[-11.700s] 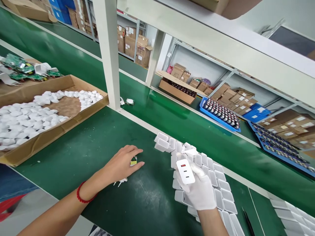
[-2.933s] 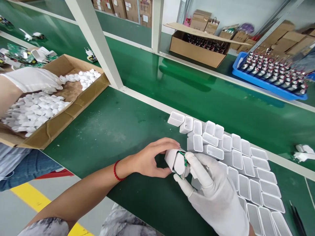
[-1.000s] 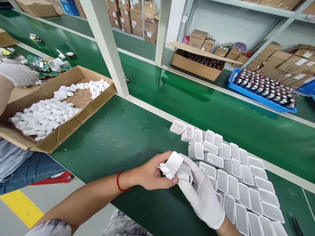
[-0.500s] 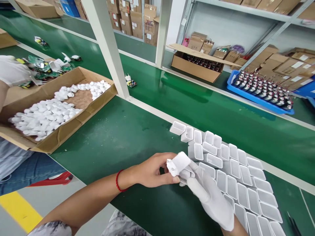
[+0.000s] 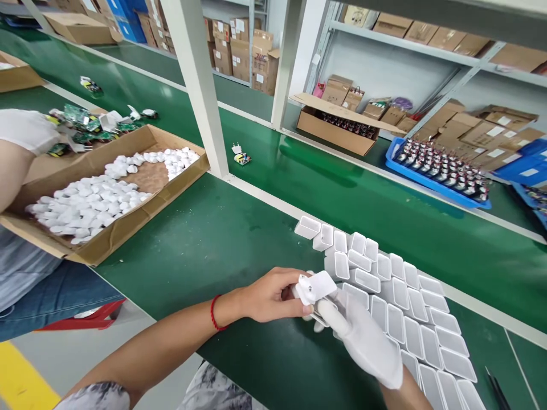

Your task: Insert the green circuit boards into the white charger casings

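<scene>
My bare left hand (image 5: 267, 296), with a red string at the wrist, and my white-gloved right hand (image 5: 361, 341) hold one white charger housing (image 5: 317, 287) between them, just above the green mat. Its prong end faces left toward my left fingers. Right beside it lies a dense patch of several empty white charger shells (image 5: 397, 296), open side up, running to the lower right.
A cardboard box (image 5: 141, 208) of small white parts sits at the left, with another person's gloved hand (image 5: 25, 131) and green circuit boards (image 5: 81, 122) behind it. A white post (image 5: 200, 85) rises mid-bench. A loose board (image 5: 241, 156) lies on the conveyor. Blue tray (image 5: 427, 179) and cartons beyond.
The charger housing has turned in my hands and shifted slightly right; my view has drifted. The loose board on the conveyor has moved right.
</scene>
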The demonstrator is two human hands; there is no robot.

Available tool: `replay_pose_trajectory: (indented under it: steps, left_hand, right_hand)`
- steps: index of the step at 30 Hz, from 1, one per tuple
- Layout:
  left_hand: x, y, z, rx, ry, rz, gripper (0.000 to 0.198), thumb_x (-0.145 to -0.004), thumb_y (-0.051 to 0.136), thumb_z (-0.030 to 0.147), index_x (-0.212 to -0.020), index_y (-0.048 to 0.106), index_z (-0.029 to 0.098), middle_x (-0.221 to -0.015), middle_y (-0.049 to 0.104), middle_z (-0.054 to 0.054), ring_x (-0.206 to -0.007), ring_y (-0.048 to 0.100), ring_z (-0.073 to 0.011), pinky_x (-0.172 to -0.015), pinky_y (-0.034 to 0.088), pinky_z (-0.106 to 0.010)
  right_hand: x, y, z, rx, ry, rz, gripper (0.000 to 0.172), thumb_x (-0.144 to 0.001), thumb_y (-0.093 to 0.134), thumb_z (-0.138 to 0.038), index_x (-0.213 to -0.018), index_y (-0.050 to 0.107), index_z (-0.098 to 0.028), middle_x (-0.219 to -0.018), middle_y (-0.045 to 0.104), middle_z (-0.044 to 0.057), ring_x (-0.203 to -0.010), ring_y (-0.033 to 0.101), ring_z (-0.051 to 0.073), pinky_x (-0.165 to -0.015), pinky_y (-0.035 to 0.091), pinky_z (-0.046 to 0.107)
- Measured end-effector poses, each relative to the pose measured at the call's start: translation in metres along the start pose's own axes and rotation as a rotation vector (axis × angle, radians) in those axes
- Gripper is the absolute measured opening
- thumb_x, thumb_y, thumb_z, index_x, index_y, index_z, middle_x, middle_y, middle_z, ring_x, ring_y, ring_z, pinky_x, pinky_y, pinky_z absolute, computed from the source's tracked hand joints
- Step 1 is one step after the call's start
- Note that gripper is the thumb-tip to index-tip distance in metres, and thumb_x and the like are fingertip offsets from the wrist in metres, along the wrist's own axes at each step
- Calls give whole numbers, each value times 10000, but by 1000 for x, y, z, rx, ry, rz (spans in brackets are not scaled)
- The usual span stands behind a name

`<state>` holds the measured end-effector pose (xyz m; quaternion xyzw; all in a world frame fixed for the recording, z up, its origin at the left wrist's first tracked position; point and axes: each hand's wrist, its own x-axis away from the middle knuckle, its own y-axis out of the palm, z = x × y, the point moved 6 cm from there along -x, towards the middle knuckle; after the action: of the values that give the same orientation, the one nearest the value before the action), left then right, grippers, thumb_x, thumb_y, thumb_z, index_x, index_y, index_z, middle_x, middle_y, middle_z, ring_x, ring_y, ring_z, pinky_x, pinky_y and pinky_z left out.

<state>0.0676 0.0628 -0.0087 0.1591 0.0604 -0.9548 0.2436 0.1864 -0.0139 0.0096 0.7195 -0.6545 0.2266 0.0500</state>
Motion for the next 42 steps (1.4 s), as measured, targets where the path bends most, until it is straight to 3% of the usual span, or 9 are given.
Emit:
replay_pose_trajectory:
  steps: [4,9,13,16,19,24,32,38,42]
  left_hand:
    - [1,-2,-8,21,-103,43,396,-914,561,517,-821,557,132,-689,442,37,-584,348,-59,-532,298,-201]
    - [4,-1,-23,53,-258,45,533,-805,641,650,-892,560,130,-647,438,59,-535,383,-47,-473,313,-177]
    - [6,2,-27,263,-359,15,792,-723,686,715,-1236,471,152,-735,559,38,-513,511,-69,-461,438,-190]
    - [6,-1,-24,223,-374,62,714,-818,570,715,-1246,502,147,-742,587,15,-527,538,-73,-489,458,-195]
    - [6,1,-23,105,-387,58,551,-902,502,631,-1101,592,124,-698,587,5,-527,535,-74,-493,439,-193]
    - [5,6,-20,2,-319,26,384,-943,502,491,-951,626,127,-590,513,37,-510,477,-69,-486,379,-185]
    - [2,4,-20,-82,-287,25,320,-936,521,416,-918,640,120,-624,569,15,-551,496,-75,-532,398,-190]
    - [2,3,-23,-142,-283,27,316,-935,529,417,-891,655,130,-677,622,-9,-583,547,-90,-558,446,-196]
    - [2,2,-26,-198,-291,35,308,-931,536,408,-907,666,130,-706,646,-24,-597,576,-97,-566,462,-197]
  right_hand:
    - [17,-20,-14,286,-132,310,646,-859,621,-561,-1405,548,-222,-1279,622,107,-1127,612,311,-987,531,453]
    - [15,1,-15,386,-263,315,462,-896,629,-419,-1340,613,-294,-1162,675,69,-1034,656,299,-986,538,468]
    - [9,-12,-3,-8,-190,410,450,-903,661,-521,-1276,664,-268,-1161,680,65,-1032,656,299,-910,577,426]
    - [8,-34,14,-478,-85,532,496,-798,766,-589,-1155,713,-249,-1076,696,62,-917,666,270,-686,600,339]
    - [5,-42,19,-739,-35,482,412,-719,842,-534,-995,740,-245,-947,698,58,-758,649,226,-538,545,284]
    - [3,-38,10,-853,-3,383,388,-651,898,-463,-892,722,-216,-915,700,63,-695,626,181,-512,509,237]
    - [-2,-36,4,-894,44,444,479,-544,950,-425,-913,727,-216,-859,696,55,-628,602,185,-479,492,249]
    - [-5,-41,10,-819,11,428,337,-619,894,-411,-809,720,-193,-857,689,64,-640,597,190,-485,504,259]
    - [-6,-45,9,-816,5,435,396,-591,932,-434,-862,752,-207,-890,705,57,-700,633,189,-539,542,246]
